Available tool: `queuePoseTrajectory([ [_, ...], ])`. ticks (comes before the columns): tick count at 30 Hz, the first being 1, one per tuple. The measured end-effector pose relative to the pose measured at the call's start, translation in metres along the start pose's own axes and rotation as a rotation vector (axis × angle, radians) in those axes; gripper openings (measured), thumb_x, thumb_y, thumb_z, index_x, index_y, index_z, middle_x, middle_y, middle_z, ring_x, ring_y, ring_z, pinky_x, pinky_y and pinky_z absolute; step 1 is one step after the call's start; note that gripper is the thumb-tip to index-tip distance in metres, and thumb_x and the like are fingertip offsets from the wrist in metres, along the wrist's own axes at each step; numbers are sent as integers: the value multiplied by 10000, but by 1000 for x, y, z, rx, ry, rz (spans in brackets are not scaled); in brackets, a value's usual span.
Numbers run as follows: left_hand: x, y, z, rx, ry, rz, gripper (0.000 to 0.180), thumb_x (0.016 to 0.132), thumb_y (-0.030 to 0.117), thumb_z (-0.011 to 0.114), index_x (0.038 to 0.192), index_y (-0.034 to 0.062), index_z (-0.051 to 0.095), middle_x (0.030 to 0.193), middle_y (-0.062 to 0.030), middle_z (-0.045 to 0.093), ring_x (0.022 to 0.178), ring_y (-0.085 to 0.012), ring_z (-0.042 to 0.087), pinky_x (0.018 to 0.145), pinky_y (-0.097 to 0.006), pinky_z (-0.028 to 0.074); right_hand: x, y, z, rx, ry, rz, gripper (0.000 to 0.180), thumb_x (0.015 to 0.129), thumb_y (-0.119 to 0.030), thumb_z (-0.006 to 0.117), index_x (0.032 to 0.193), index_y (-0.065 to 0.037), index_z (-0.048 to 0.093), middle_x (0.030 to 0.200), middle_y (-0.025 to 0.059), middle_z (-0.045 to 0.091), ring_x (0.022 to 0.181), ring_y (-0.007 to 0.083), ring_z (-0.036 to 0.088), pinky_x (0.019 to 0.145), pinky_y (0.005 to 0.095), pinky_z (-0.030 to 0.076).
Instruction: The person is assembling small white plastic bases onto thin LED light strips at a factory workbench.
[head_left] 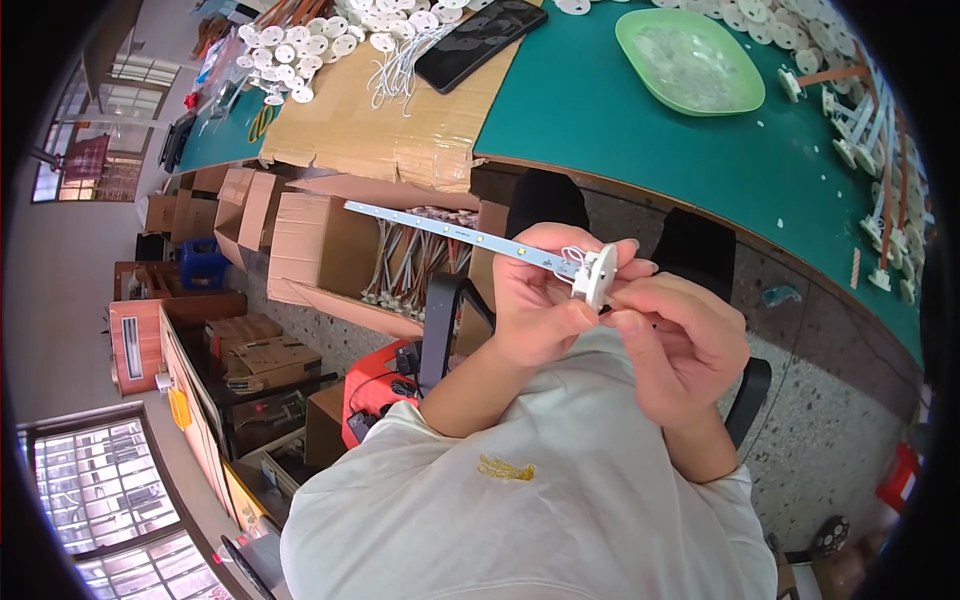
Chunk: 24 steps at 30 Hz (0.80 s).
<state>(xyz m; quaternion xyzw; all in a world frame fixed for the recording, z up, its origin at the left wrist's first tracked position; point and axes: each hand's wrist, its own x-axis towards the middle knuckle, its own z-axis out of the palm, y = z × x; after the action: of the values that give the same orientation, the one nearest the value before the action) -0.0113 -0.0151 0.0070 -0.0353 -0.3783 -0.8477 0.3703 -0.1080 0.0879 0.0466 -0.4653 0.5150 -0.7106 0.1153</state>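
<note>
Above my lap I hold an LED strip board [447, 229], a long narrow pale bar dotted with small yellow chips. Its near end joins a round white end cap [600, 277], where thin white wires loop out. My left hand [535, 300] is closed around the joint of bar and cap, thumb against the cap's edge. The fingers of my right hand [685, 335] pinch at the cap's outer face. Whatever small piece may sit between those fingertips is too hidden to make out. The bar points away to the upper left.
A green-topped table [600, 140] spans the far side, partly covered by a cardboard sheet [370, 130]. On it lie white discs [300, 50], a black phone [480, 45], a green bowl [690, 62] and finished strips [880, 170]. An open carton [320, 240] of strips stands below left.
</note>
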Motion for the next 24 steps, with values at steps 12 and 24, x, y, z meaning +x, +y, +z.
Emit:
queuePoseTrajectory([
  [12,2,-8,-6,123,-3,-32,466,804,110,765,1172,-15,508,1193,-255,614,1090,-361,628,944,-489,524,7,11,4,-186,51,-174,96,720,120,643,790,56,626,665,116,615,529,202,585,492,252,455],
  [24,30,77,-13,258,32,9,379,801,51,729,1133,-24,562,1097,-238,657,939,-319,685,771,-370,581,20,-69,-54,573,86,-425,319,892,-281,624,633,-130,514,606,-29,494,586,113,500,649,332,424],
])
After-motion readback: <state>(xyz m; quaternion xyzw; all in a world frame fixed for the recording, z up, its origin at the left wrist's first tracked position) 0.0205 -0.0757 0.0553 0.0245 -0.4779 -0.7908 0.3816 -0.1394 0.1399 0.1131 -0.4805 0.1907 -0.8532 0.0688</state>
